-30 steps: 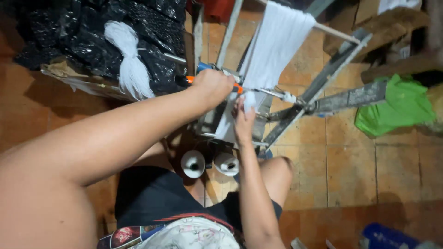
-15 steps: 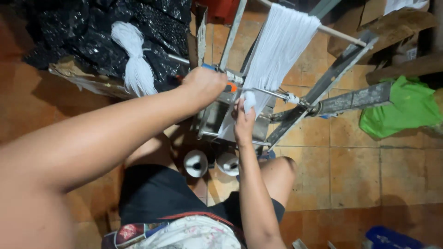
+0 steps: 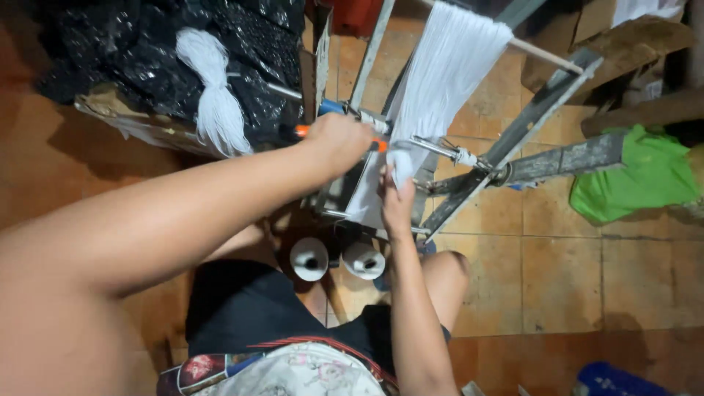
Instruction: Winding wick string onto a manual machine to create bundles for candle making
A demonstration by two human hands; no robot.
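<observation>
My left hand (image 3: 339, 141) is closed round an orange handle (image 3: 302, 131) on a metal winding frame (image 3: 506, 150). My right hand (image 3: 396, 194) grips the lower end of a wide band of white thread (image 3: 447, 70) that hangs over a wooden rod on the frame. A thin metal spindle (image 3: 440, 150) runs out to the right just above my right hand. Two white thread spools (image 3: 309, 258) stand on the floor between my knees, just below both hands.
A hank of white yarn (image 3: 213, 95) lies on black plastic bags (image 3: 132, 51) at the upper left. A green cloth (image 3: 634, 180) lies at the right under wooden planks. A blue object (image 3: 616, 381) sits at the bottom right on the tiled floor.
My left hand has shifted a little on the handle and my right hand has moved slightly up the thread. The view has drifted a little.
</observation>
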